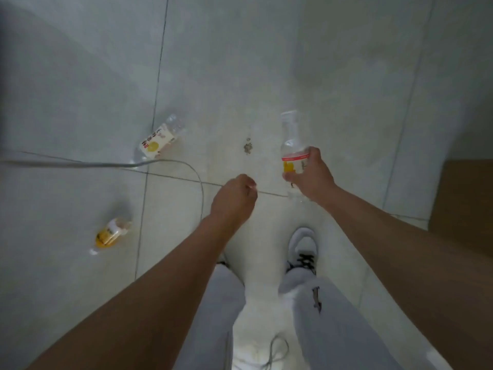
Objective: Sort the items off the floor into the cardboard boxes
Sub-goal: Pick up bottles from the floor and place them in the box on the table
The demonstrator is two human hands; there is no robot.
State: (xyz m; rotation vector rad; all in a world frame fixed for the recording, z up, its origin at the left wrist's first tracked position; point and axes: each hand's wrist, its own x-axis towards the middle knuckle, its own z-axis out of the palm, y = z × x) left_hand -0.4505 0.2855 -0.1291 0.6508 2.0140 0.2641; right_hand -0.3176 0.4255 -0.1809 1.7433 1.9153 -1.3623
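Observation:
My right hand (312, 174) grips a clear plastic bottle (292, 144) with a red and yellow label, held above the floor with its neck pointing away from me. My left hand (236, 198) hangs beside it with fingers curled and nothing in it. Two more clear bottles lie on the pale tiled floor: one with a white and yellow label (158, 140) ahead on the left, and one with an orange-yellow label (110, 233) nearer on the left. A brown cardboard box (466, 198) shows at the right edge.
A thin grey cable (106, 164) runs across the floor from the left and loops down toward my legs. My white shoe (302, 247) stands on the tiles below my hands. A small dark stain (248, 147) marks the floor ahead.

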